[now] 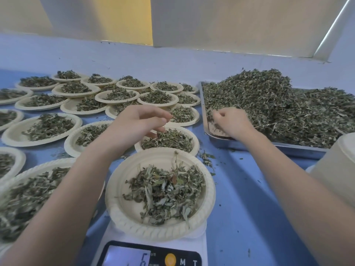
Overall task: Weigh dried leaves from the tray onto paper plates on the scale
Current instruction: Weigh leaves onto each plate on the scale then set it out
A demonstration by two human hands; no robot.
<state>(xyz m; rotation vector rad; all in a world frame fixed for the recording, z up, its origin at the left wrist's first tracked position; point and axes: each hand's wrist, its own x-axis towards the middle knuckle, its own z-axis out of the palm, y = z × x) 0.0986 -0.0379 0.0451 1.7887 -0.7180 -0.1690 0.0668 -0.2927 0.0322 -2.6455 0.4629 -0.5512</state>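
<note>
Care was wanted as right hand [233,122] pinched leaves [278,106] at the tray [249,144] edge, left hand [141,120] hovering loose-fingered: only a small pinch for the plate [123,191] on the scale [153,254].

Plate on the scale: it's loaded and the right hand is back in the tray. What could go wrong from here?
1. The plate overhangs the small scale; a bump from either forearm could tip it.
2. The right hand must carry leaves across open table; loose bits already lie there.
3. The left hand hovers over a filled plate and could disturb its portion.
</note>
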